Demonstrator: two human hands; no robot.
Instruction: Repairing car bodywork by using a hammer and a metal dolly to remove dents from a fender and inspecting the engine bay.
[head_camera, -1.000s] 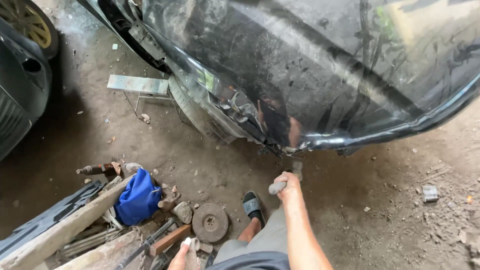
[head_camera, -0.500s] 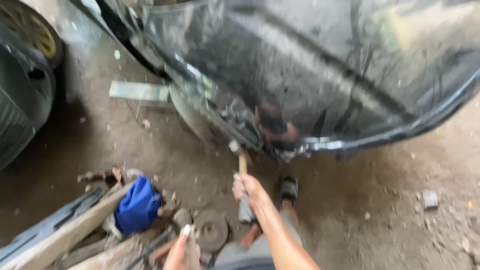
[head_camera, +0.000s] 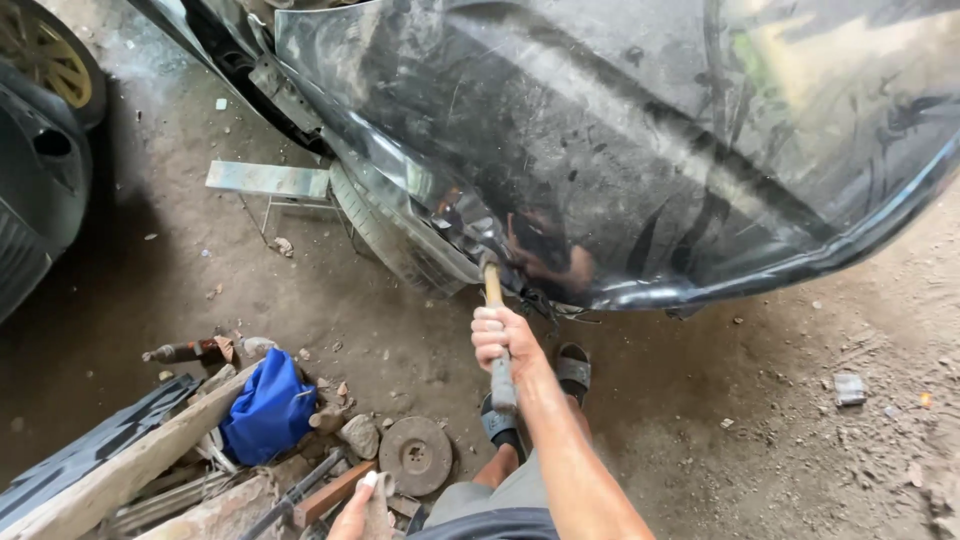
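My right hand (head_camera: 503, 338) grips the wooden handle of a hammer (head_camera: 495, 330). The hammer's head touches the bent lower edge of a glossy black car body panel (head_camera: 640, 150) close to the tyre (head_camera: 385, 235). My left hand (head_camera: 362, 510) is low at the bottom edge and holds a small pale rag or block; what it is exactly I cannot tell. My feet in dark sandals (head_camera: 572, 368) rest on the dirt floor under the panel.
A blue cloth (head_camera: 268, 408), stones, a rusty round disc (head_camera: 414, 455), wooden planks (head_camera: 120, 470) and metal scraps lie at the lower left. A metal stand (head_camera: 270, 182) sits by the tyre. Another dark car (head_camera: 35, 190) stands at the left.
My right hand swung the hammer from low beside my foot up to the panel's bent edge. The view shifted slightly to the right.
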